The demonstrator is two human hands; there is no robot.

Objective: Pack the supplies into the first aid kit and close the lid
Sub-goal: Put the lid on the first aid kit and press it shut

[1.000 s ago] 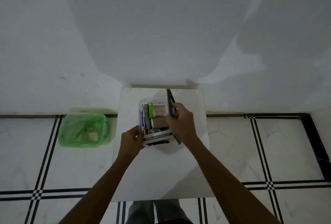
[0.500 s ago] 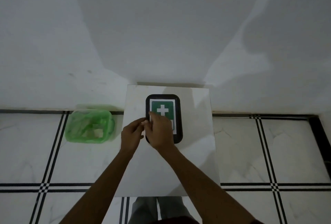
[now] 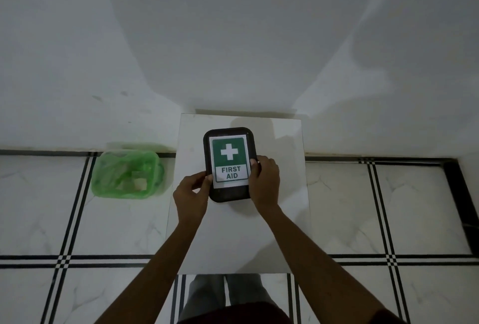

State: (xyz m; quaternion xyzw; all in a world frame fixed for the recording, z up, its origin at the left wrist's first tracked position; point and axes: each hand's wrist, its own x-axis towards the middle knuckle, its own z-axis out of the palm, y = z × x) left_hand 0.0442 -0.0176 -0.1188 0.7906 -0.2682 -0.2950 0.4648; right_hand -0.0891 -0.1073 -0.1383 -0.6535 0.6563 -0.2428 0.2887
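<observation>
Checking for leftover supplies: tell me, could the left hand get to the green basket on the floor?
Probably yes. The left hand sits at the first aid kit's left edge, with bare table and floor toward the green basket.

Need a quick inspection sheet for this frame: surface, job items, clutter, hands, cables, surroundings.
Surface: small white table against the wall, bare apart from the kit.
Job's things: first aid kit flat on the table, lid on, label up; no loose supplies seen.
Clutter: green plastic basket on the floor left of the table, contents unclear.
Hands: left hand grips the kit's left edge; right hand grips its right edge.
Cables: nothing seen.
Surroundings: white wall, marble-look floor tiles with black lines.
</observation>
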